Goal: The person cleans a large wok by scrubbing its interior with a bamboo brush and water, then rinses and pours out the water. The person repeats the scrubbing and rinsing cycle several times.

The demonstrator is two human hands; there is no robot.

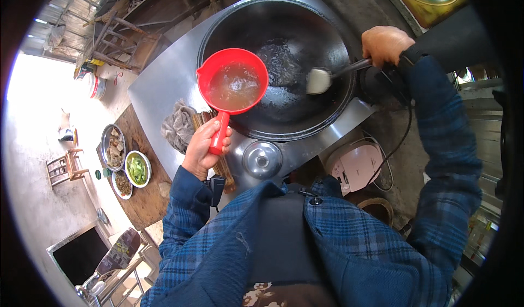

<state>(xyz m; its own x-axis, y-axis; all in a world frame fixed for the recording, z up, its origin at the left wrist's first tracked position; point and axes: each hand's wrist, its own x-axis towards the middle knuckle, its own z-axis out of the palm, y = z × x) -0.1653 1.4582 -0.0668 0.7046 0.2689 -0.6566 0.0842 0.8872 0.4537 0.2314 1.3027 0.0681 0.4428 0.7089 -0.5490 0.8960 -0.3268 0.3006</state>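
A large black wok (282,118) is set into a stainless-steel stove top (163,73), with some liquid glistening at its bottom. My left hand (206,145) grips the handle of a red plastic ladle (232,109), which holds murky liquid and overlaps the wok's left side. On the right, my right hand (387,45) is closed around the handle of a metal wok spatula (319,81). The spatula's pale, slightly blurred blade is over the inside of the wok, towards its right wall. I cannot tell whether the blade touches the wok.
A grey rag (179,127), a bundled bamboo brush (223,170) and a metal lid (262,160) lie on the near steel surface. Bowls of green vegetables (138,169) and other food stand on a wooden table (141,208) at left. A pink appliance (356,165) sits at lower right.
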